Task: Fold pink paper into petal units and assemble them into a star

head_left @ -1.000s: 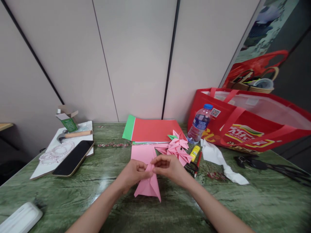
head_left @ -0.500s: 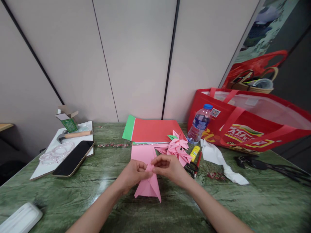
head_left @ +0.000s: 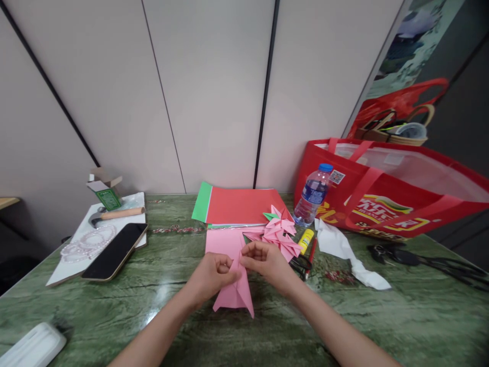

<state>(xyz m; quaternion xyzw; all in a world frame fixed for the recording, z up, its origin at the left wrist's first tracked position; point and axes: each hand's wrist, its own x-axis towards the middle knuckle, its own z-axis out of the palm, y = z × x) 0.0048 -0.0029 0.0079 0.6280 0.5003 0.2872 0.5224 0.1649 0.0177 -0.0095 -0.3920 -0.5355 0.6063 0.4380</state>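
A pink sheet of folded paper (head_left: pixel 234 295) is between my hands, its lower end flaring into two points towards me. My left hand (head_left: pixel 214 274) pinches its left side, thumb lying across the paper. At the upper right edge, my right hand (head_left: pixel 265 261) pinches the paper between thumb and fingertips. Just beyond lies a flat pink sheet (head_left: pixel 221 240), partly hidden by my hands and the folded piece. Several folded pink paper pieces (head_left: pixel 281 237), one with a green part, are grouped to the right of it.
Red and green paper sheets (head_left: pixel 244 205) lie behind. To the right are a glue stick (head_left: pixel 306 241), a water bottle (head_left: pixel 314 196), tissue (head_left: pixel 338 244), black scissors (head_left: pixel 424 260) and a red bag (head_left: pixel 367 193). A phone (head_left: pixel 116 252), hammer (head_left: pixel 118 215) and small box (head_left: pixel 108 196) sit left.
My right hand has shifted slightly up along the edge of the folded pink paper. The left hand keeps its pinch, and the paper has barely moved.
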